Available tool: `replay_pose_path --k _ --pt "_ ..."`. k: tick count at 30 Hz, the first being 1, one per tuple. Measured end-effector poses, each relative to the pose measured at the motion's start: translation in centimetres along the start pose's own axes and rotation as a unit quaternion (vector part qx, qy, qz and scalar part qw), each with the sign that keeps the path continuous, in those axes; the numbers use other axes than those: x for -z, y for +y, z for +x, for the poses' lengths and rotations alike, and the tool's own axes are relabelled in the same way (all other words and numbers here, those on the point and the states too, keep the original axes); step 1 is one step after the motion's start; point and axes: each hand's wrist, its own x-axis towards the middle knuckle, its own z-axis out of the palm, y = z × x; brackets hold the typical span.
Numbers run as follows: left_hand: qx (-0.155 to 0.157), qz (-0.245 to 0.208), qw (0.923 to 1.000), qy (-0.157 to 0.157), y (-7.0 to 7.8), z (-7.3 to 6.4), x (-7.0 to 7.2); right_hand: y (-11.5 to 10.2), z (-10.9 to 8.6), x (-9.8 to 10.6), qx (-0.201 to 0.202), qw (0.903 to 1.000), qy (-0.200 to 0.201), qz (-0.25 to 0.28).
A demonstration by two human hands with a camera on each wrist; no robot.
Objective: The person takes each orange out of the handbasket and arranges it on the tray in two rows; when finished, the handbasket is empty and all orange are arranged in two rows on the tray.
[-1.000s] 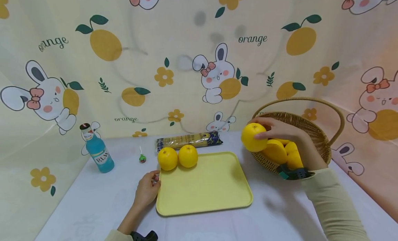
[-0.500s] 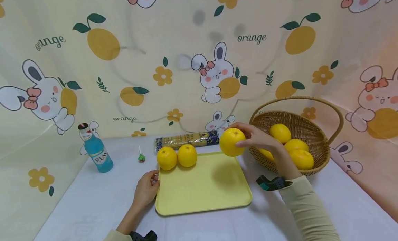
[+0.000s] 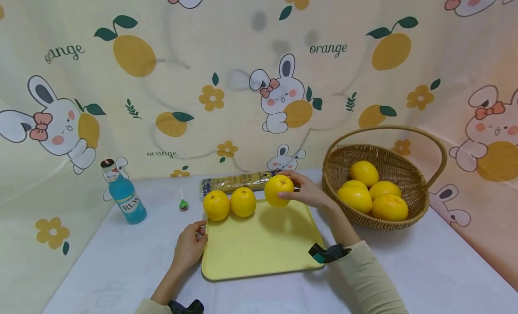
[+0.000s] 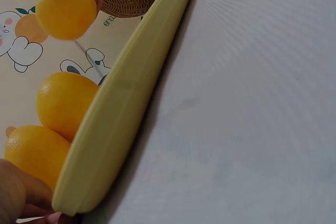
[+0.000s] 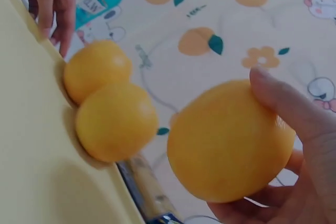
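Note:
My right hand [image 3: 309,192] grips an orange [image 3: 278,190], thumb on one side and fingers on the other, above the back right part of a yellow tray [image 3: 259,253]. The right wrist view shows this orange up close in the fingers, apart from the tray's surface. Two more oranges, one at the back left corner [image 3: 216,206] and one just right of it [image 3: 243,202], sit side by side on the tray. At the tray's left edge, my left hand [image 3: 190,245] holds the rim with its fingertips, partly hidden in the left wrist view.
On the right stands a wicker basket [image 3: 329,183] with a tall handle and several oranges inside. Behind the tray lies a long plastic-wrapped package [image 3: 234,182]. A blue bottle [image 3: 127,198] and a small green lollipop [image 3: 184,205] are at the left. A printed cloth hangs behind.
My right hand has carried the orange from the basket leftward over the tray, and the oranges in the basket have come into full view. The left hand has stayed at the tray edge.

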Motion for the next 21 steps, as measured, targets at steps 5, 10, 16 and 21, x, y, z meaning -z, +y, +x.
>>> replay_pose_path --k 5,10,16,21 --pt "0.004 0.001 1.0000 -0.001 -0.2 0.1 -0.1 0.1 0.4 -1.6 -0.019 0.9996 0.015 0.013" --pt "0.001 -0.001 1.0000 0.003 -0.1 0.1 -0.1 0.6 0.8 -2.6 -0.028 0.9990 0.034 0.005" --pt "-0.003 -0.004 0.9999 0.011 0.0 0.1 -0.1 1.3 0.9 -3.5 -0.045 0.9971 0.061 0.005" --pt "-0.001 -0.003 1.0000 0.008 0.0 0.1 -0.1 2.0 1.1 -4.1 -0.054 0.9956 0.076 0.004"
